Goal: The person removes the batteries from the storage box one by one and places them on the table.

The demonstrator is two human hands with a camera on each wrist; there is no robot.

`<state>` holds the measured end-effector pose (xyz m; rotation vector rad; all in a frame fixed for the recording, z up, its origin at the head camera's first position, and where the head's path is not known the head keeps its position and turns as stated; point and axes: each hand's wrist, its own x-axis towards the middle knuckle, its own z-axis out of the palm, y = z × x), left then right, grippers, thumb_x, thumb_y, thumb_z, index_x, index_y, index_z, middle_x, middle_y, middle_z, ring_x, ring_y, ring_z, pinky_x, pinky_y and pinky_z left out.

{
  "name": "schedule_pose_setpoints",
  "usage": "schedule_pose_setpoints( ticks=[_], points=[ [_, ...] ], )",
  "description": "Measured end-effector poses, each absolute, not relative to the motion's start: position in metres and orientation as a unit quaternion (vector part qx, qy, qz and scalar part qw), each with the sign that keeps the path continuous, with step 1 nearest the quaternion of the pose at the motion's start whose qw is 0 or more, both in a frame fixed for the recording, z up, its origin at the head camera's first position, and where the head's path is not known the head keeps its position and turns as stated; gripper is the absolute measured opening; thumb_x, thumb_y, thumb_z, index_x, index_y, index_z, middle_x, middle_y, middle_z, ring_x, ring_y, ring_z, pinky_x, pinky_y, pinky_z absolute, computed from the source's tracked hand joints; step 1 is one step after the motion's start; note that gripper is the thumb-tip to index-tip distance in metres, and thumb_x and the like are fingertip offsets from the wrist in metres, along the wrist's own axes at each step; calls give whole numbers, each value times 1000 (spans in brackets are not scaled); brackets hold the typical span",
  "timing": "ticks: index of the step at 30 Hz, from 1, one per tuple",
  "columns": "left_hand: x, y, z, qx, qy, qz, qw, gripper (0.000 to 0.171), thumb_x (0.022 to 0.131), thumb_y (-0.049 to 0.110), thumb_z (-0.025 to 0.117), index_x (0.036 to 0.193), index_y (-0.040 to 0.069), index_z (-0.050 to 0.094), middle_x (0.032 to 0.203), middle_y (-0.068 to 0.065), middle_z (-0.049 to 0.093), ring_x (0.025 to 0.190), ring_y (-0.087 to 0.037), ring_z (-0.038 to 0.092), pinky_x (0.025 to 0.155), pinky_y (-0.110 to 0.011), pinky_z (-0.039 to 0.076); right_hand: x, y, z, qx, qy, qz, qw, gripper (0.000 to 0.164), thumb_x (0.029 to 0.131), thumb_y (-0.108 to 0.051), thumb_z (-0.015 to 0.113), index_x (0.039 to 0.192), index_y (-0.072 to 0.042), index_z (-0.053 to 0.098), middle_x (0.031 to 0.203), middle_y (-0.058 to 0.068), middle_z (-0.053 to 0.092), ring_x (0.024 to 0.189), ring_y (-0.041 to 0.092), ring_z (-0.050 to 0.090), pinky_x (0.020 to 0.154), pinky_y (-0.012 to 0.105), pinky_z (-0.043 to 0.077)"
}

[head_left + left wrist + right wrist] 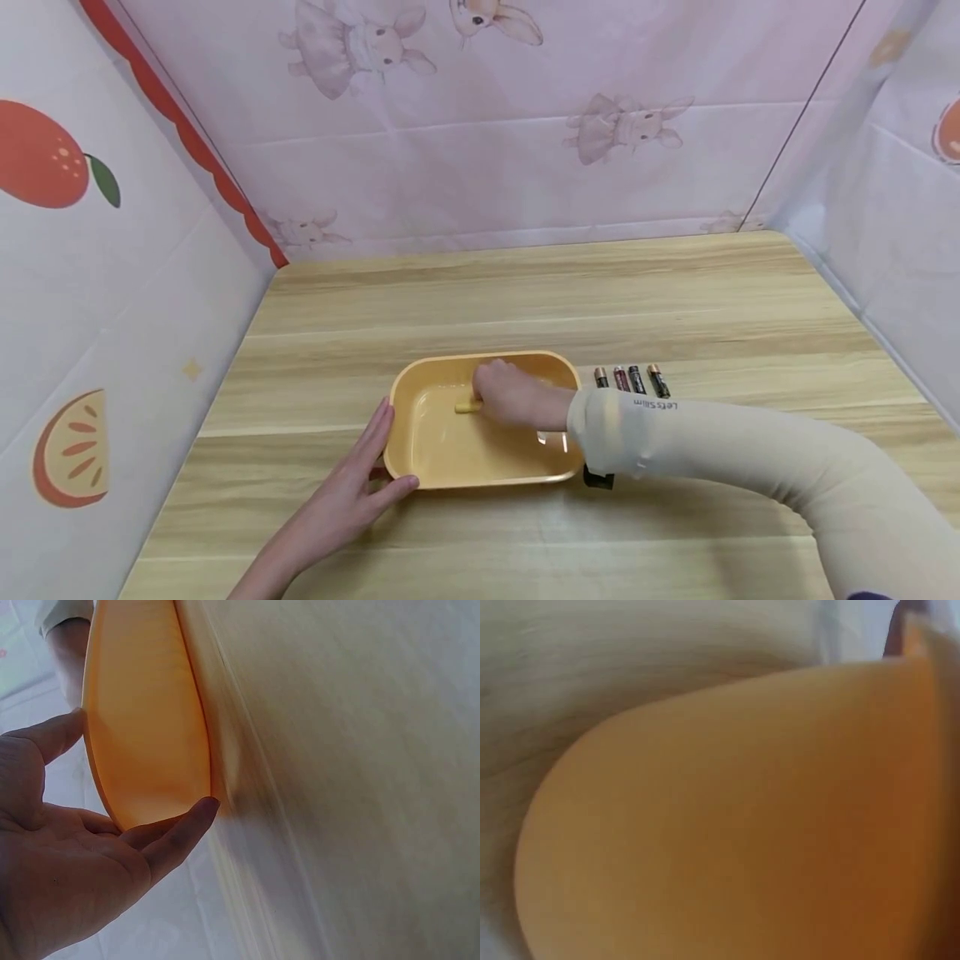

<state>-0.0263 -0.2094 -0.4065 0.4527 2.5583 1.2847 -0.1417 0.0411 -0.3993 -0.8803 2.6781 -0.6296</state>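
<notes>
A yellow plastic basin (480,482) stands on the wooden table. My left hand (358,479) rests on its left end, fingers stretched along the outer wall and thumb at the front rim. In the left wrist view, the left hand (82,862) spreads around the rounded end of the basin (146,712). My right hand (516,393) reaches down inside the basin, fingers curled, a little blurred. From its left side sticks out a small yellow cylinder (467,407), the rest hidden by the hand. Only the basin (727,817) fills the right wrist view; that hand is out of sight there.
Right of the basin several batteries (636,379) stand in a row, partly behind the right sleeve (675,433). A small black item (597,477) shows below the sleeve at the basin's front right corner. A patterned pink cloth (495,183) hangs behind the wooden table (525,300).
</notes>
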Motion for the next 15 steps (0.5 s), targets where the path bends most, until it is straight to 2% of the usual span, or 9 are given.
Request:
schedule_pose_setpoints(
  ticks=[3,6,7,9,11,13,15],
  points=[
    [-26,-210,-408,154,875,443,124,96,98,26,74,165,2,9,173,-12,-2,132,-33,52,99,-34,54,-141,44,-393,-312,907,-244,146,48,82,13,63,53,-16,38,55,-8,25,51,8,26,44,20,22],
    [-26,-210,-409,152,875,443,125,96,98,29,74,165,2,9,172,-13,-2,131,-32,53,99,-34,54,-140,49,-383,-323,888,-282,168,51,82,13,59,53,-18,30,53,-9,20,48,6,20,45,19,18],
    [-26,-210,-409,152,874,443,125,96,98,29,73,165,2,9,172,-12,-2,130,-31,54,99,-34,54,-139,52,-378,-321,883,-296,173,48,83,12,59,52,-17,36,51,-10,24,47,5,22,45,18,19],
    [-25,-210,-408,152,875,443,124,96,99,30,73,165,3,9,173,-12,-2,129,-30,55,99,-34,54,-139,56,-367,-316,877,-316,177,37,87,7,61,56,-12,53,50,-6,41,45,3,33,44,17,27],
    [-25,-210,-408,154,874,443,124,96,99,30,73,165,4,9,173,-10,-3,126,-29,57,99,-35,54,-139,62,-355,-300,874,-339,177,22,91,3,65,72,-6,70,56,-3,56,48,6,48,45,17,40],
    [-26,-210,-407,157,874,443,122,96,99,30,73,166,5,9,173,-9,-3,124,-29,58,99,-35,54,-138,69,-342,-275,868,-376,172,11,93,1,66,91,0,77,66,3,67,54,12,61,50,21,51],
    [-26,-210,-407,160,874,442,121,96,99,31,72,166,5,9,172,-8,-4,123,-28,60,98,-35,54,-137,78,-329,-252,860,-412,165,10,94,0,68,97,2,77,70,4,70,60,16,65,54,24,56]
  ],
)
